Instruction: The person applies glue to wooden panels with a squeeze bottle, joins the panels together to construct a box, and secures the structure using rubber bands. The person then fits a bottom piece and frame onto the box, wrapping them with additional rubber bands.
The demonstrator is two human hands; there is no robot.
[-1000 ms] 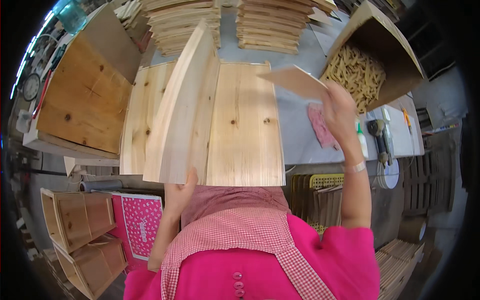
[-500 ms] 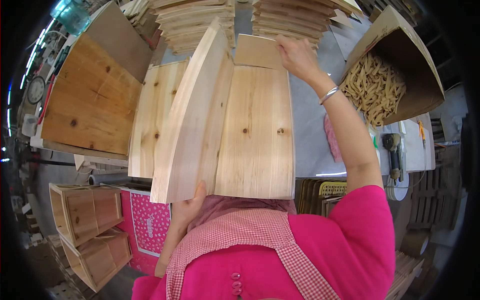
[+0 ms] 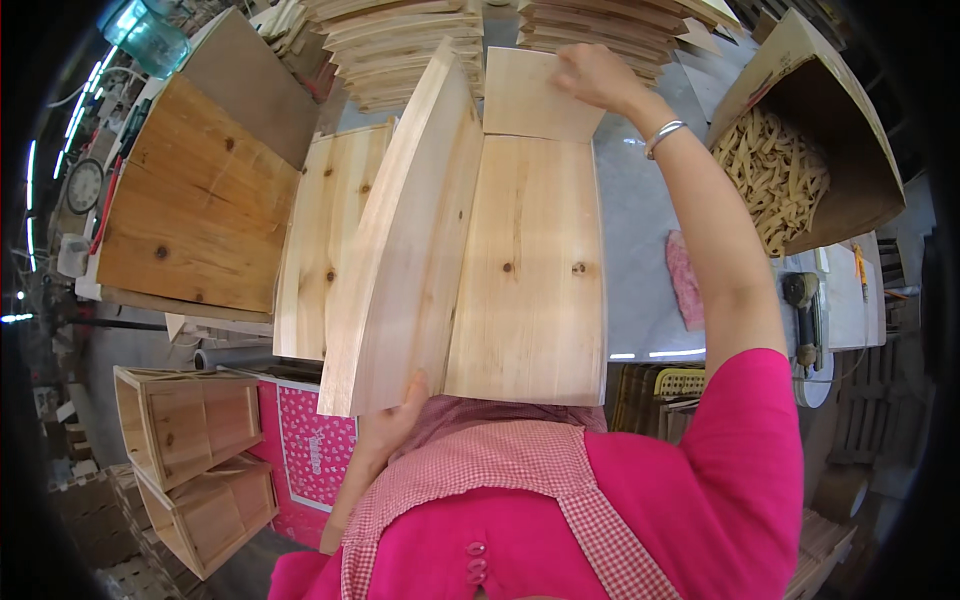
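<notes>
A pale wooden panel (image 3: 410, 250) leans upright on its long edge in front of me. My left hand (image 3: 402, 408) is closed round its near lower corner. Beside it on the right lies a flat knotty wooden board (image 3: 530, 270). At the far end of that board is a thin tan rectangular sheet (image 3: 522, 95), its material unclear. My right hand (image 3: 598, 78), with a silver bangle on the wrist, pinches the sheet's upper right edge. Another knotty board (image 3: 335, 220) lies left of the upright panel.
Stacks of thin wooden boards (image 3: 405, 55) stand at the back. On the right a cardboard box (image 3: 850, 190) holds many tan strips. A pink cloth (image 3: 685, 280) and a dark-handled tool (image 3: 803, 310) lie on the grey table (image 3: 640, 230). Wooden boxes (image 3: 190, 420) sit lower left.
The far edge of the tan sheet has risen, and it now looks paler. My right hand has moved slightly up with it. My left hand keeps hold of the panel; the whole view has shifted slightly.
</notes>
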